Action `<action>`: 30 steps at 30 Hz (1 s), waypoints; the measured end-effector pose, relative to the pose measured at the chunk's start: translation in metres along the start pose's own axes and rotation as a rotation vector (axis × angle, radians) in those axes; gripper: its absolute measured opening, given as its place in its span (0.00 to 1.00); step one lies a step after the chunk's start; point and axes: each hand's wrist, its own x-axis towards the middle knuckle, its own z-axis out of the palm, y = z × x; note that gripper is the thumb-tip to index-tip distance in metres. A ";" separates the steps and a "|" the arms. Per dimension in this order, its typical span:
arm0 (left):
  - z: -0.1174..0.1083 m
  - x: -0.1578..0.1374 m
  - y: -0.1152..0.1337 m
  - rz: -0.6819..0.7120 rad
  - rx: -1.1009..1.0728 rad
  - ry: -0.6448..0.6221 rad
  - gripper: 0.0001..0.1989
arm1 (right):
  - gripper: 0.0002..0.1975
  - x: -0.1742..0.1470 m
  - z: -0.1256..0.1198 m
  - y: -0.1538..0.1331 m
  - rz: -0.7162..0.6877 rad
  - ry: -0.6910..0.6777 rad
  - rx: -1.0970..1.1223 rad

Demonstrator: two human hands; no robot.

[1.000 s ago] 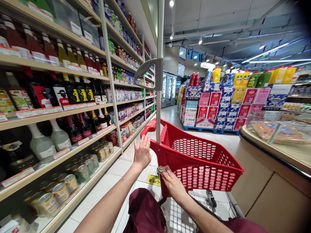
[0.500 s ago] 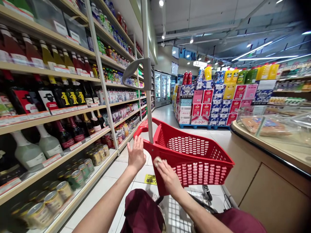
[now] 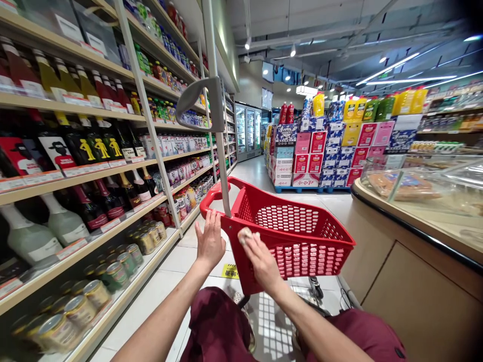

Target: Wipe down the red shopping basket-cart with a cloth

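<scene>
Red basket: my landmark was the red plastic basket (image 3: 298, 236) on its cart, standing in the aisle straight ahead of me.
Left fingers: my left hand (image 3: 209, 241) lay flat against the near left corner of the basket, fingers straight and close together, gripping nothing.
Right fingers: my right hand (image 3: 260, 259) pressed a small pale cloth (image 3: 245, 234) onto the near rim of the basket, fingers curled down over it, clamped on the cloth.
Cloth: it sat bunched on the basket's near edge, only a bit showing past my fingertips.
Pole: a grey pole with a handle (image 3: 204, 100) rose from the basket's near left corner, just beyond my left hand.
Knees: my dark red trousers (image 3: 222, 327) were below the basket, nearest to me.
Shelves: to the left of the basket ran shelving (image 3: 94, 176) with bottles above and tins (image 3: 113, 271) on the lowest board.
Counter: to the right of the basket stood a curved wooden counter (image 3: 415, 281) with a glass case.
Boxes: beyond the basket, a stack of red and blue boxes (image 3: 324, 156) stood on the floor.
</scene>
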 end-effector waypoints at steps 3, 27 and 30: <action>0.004 -0.006 0.020 0.072 -0.016 -0.034 0.35 | 0.21 0.019 -0.008 0.011 0.051 0.032 -0.019; 0.036 -0.025 0.095 0.351 -0.077 -0.145 0.34 | 0.24 -0.045 -0.051 0.068 0.154 0.021 -0.158; 0.038 -0.025 0.110 0.410 -0.087 -0.157 0.34 | 0.24 -0.065 -0.051 0.071 0.095 0.023 -0.195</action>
